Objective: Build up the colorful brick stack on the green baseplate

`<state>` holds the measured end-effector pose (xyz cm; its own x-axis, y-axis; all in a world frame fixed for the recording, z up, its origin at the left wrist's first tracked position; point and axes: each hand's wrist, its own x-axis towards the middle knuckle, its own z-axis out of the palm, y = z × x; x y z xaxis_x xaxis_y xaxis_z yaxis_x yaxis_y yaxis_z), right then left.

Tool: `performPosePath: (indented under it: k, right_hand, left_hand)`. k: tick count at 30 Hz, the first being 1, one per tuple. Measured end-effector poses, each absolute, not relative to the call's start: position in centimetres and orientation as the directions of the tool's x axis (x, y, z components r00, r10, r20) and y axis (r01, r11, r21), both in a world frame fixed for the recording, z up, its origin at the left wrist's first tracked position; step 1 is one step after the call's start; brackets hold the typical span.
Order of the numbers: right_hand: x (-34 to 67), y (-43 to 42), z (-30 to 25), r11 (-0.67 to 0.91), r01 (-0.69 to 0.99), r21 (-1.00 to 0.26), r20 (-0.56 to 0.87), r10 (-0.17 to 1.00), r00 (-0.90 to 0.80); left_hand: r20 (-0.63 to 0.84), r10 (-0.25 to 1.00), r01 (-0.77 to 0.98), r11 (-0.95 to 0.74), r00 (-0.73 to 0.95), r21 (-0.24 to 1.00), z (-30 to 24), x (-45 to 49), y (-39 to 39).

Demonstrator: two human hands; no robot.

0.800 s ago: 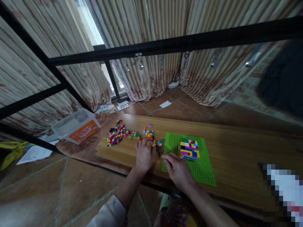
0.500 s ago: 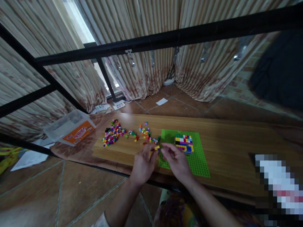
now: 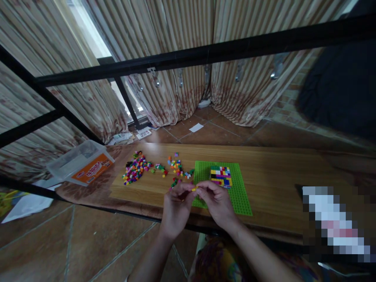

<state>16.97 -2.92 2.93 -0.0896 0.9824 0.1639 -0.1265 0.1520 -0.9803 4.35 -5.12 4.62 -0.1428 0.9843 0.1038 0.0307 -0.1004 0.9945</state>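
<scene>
Between the fingertips of both hands is a small yellow toy brick, partly covered by the fingers. My left hand pinches it from the left, and my right hand closes on it from the right. Both hands are just above the near left edge of the green baseplate. A block of many-coloured bricks is built up on the baseplate, beyond my right hand. Several loose bricks lie on the board just past my left hand.
A large pile of loose bricks lies on the left of the wooden board. Further left stands a clear plastic box with an orange label. A black metal rail crosses in front of the curtains.
My right hand's fingertips have come in to meet the brick held by my left hand; before, they were slightly apart from it. The whole view has shifted a little.
</scene>
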Motion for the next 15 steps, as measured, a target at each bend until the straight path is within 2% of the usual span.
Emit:
performPosePath:
  k: [6,10,12,15]
  right_hand:
    - [17.6,-2.6,3.1,0.098,-0.197,-0.976,0.106,0.994,-0.033]
    - [19.0,-1.8,3.7,0.032,-0.407,-0.913,0.007,0.998,0.064]
    - [20.3,-1.2,4.5,0.005,-0.549,-0.836,-0.026,0.998,0.049]
    - [22.6,-0.4,5.4,-0.011,-0.686,-0.728,-0.059,0.997,0.047]
  left_hand:
    - [0.020,0.985,-0.171,-0.050,-0.170,0.984,5.3,5.2,-4.8]
    - [-0.056,0.981,-0.259,0.005,-0.188,0.966,5.1,5.0,-4.8]
    - [-0.083,0.983,-0.255,0.039,-0.164,0.966,4.9,4.9,-4.5]
    - [-0.042,0.991,-0.148,0.023,-0.125,0.989,4.7,4.9,-3.0]
